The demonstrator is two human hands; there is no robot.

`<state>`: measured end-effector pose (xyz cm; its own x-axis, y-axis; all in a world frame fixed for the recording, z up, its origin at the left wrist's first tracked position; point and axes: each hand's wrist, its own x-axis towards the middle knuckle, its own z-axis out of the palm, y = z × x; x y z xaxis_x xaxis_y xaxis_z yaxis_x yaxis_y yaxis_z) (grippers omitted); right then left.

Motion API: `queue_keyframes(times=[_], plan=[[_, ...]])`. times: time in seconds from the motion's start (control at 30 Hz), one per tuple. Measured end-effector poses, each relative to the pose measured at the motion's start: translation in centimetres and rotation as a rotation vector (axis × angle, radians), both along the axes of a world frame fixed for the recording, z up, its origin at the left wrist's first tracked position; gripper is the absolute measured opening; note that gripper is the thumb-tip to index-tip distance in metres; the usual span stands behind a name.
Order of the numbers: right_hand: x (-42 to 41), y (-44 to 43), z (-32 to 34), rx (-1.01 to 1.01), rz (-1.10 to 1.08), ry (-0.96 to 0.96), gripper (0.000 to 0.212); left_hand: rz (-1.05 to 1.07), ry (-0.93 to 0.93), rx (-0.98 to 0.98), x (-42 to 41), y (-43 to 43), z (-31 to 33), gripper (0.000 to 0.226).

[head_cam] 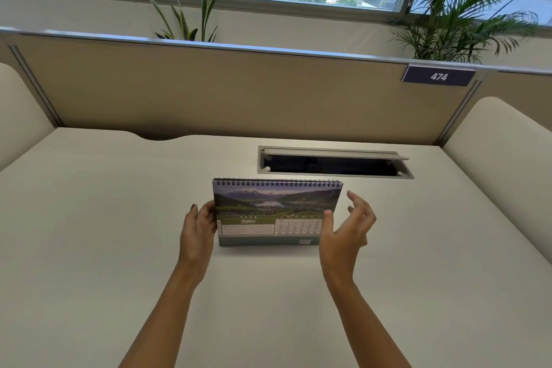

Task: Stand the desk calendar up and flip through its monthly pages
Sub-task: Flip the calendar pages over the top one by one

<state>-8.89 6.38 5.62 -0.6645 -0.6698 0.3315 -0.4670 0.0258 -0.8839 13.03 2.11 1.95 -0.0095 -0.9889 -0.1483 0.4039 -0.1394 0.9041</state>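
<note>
my left hand (198,228) is wrapped around the left edge of the desk calendar (276,212), thumb on the front by the picture and fingers curled behind it, so it grips that side. my right hand (346,230) is open, fingers spread loosely and bent a little, the palm turned toward the calendar's right edge; the thumb lies over the lower right corner of the page, though i cannot tell whether it touches, and the other fingers hang free just to the right. both forearms reach in from the near edge, the left angled right and the right angled left. the calendar stands upright on the pale desk (104,233), spiral binding on top, showing the may page under a mountain lake photo. just beyond it, to the far right, a cable hatch (334,162) sits open in the desk.
</note>
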Motion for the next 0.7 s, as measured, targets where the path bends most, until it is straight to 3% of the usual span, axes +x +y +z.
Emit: queue_keyframes(times=[0.1,0.3,0.7], plan=[[-0.1,0.6,-1.3,0.086,0.056,-0.153,0.048,0.002,-0.009,-0.005,0.1,0.1,0.1,0.052],[0.4,1.6,-2.9,0.124,0.088,-0.249,0.045,0.008,-0.016,0.003,-0.1,0.2,0.2,0.048],[-0.8,2.1,-3.5,0.016,-0.019,-0.242,0.016,0.006,-0.005,0.003,-0.1,0.3,0.4,0.05]])
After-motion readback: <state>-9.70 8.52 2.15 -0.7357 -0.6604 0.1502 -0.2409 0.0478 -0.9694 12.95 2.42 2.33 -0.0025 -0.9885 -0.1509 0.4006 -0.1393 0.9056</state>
